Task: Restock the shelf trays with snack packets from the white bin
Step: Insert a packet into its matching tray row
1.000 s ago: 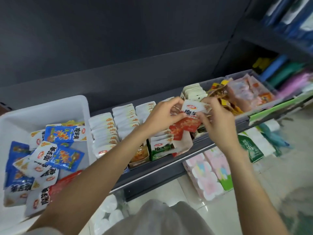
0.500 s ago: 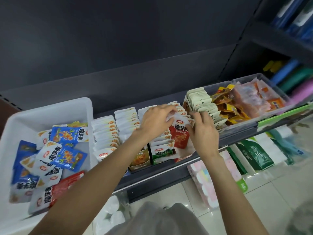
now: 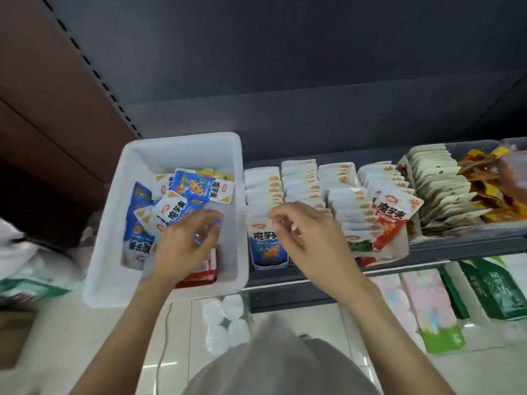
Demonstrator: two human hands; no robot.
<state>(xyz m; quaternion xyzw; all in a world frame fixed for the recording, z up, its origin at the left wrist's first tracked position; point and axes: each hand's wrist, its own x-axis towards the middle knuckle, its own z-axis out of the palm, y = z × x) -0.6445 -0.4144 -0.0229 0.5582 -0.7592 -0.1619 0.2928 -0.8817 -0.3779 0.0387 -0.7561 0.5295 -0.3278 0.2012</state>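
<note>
White plastic formed the bin point(image 3: 114, 246) at the left centre of the frame, its rim touching the dark shelf point(image 3: 427, 249) that ran to the right edge. Inside the bin lay a loose heap of snack packets point(image 3: 182, 192), mostly blue and white, with a red packet point(image 3: 204, 270) near the lower wall. The left hand point(image 3: 185, 246) hung over the bin's contents, fingers loosely curled and blurred; whether it had hold of a packet could not be told. The right hand point(image 3: 310, 238) hovered just right of the bin, above the front of the shelf trays, fingers relaxed and slightly bent, with nothing visibly in them.

On the shelf, four narrow trays point(image 3: 268, 263) stood side by side, each packed with upright white packets in rows. The nearest-left row ended in a blue-fronted packet point(image 3: 266, 246); the rightmost ended in a red-fronted packet point(image 3: 392, 220) tilted forward. Further right, a clear tray point(image 3: 470, 226) held cream-coloured packets point(image 3: 439, 189) fanned in a row, and beside them, at the right edge, lay yellow and brown packets point(image 3: 490, 181).

Below the shelf, on the pale floor, stood pink packages point(image 3: 427, 306) and green packages point(image 3: 502, 292).
</note>
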